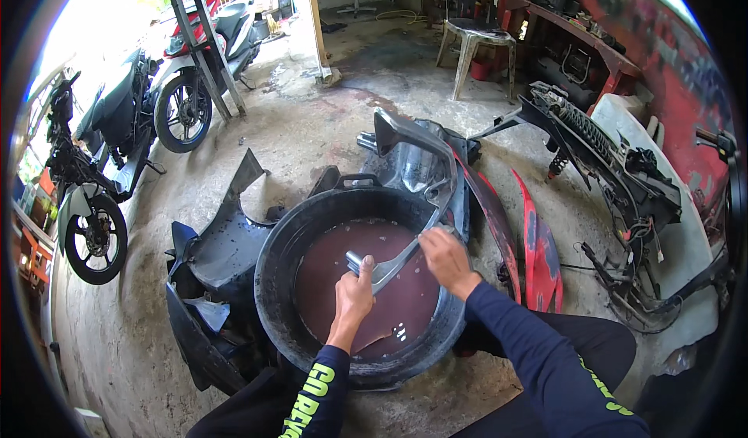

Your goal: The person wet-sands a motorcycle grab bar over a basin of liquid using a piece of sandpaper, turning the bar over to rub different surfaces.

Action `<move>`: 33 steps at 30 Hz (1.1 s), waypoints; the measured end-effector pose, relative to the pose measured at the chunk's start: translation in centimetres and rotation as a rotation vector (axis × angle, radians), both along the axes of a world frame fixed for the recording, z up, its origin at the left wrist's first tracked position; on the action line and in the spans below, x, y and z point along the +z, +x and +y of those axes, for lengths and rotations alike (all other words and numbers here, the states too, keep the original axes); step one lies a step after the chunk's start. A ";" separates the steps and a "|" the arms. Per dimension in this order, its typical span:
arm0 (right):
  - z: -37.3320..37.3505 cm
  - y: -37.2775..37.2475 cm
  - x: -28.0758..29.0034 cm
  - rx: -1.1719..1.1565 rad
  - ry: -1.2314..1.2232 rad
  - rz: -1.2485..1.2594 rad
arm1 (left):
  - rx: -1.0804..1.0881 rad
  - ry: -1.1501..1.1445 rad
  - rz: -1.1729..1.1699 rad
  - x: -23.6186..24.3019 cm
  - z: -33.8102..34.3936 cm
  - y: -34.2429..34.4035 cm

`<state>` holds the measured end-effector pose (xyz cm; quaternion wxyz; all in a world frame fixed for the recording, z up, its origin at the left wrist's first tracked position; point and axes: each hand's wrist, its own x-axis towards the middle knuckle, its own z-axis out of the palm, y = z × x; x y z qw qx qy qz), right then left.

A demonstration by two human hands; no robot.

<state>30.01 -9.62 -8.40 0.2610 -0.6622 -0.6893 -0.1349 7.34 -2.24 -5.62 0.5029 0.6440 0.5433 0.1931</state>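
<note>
Concrete floor (132,337), stained and patchy, runs across the whole work area. Red wall (662,56) on the far right, a cluttered bench (580,29) along it.

Two motorbikes at left: dark one (117,119) nearer, red-and-white one (231,17) just behind, partly hidden by metal posts (204,45).

Right side: stripped bike frame (600,158) with a coil spring, leaning by a pale panel (689,243).

Centre, between the person's legs: round black tub (273,282), upright, holding murky reddish water (327,259).

Black fairing (226,259) on the floor just left of the tub. Worn plastic chair (479,29) farther back, near the bench. Two long red panels (538,243) right of the tub, paint patchy, grey showing through.

Grey curved part (403,260): low end above the water inside the tub, remainder slanting up and right past the far rim. Surface looks wet or smooth; cannot tell which.

Left hand (354,298): closed around the low end, thumb on top. Right hand (448,259): half curled, fingertips at the part's upper edge near the tub's right side; cannot tell whether it pinches anything else.
</note>
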 end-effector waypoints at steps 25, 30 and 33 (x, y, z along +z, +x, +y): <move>-1.5 -6.7 0.2 0.320 -0.078 0.282 | 0.016 -0.008 0.026 -0.8 0.4 -0.4; -0.7 -5.5 -0.4 0.168 -0.100 0.233 | 0.006 0.018 -0.002 -1.2 0.3 -0.1; -0.9 -5.4 0.6 0.320 -0.105 0.221 | 0.006 0.021 -0.008 -1.2 0.2 -0.6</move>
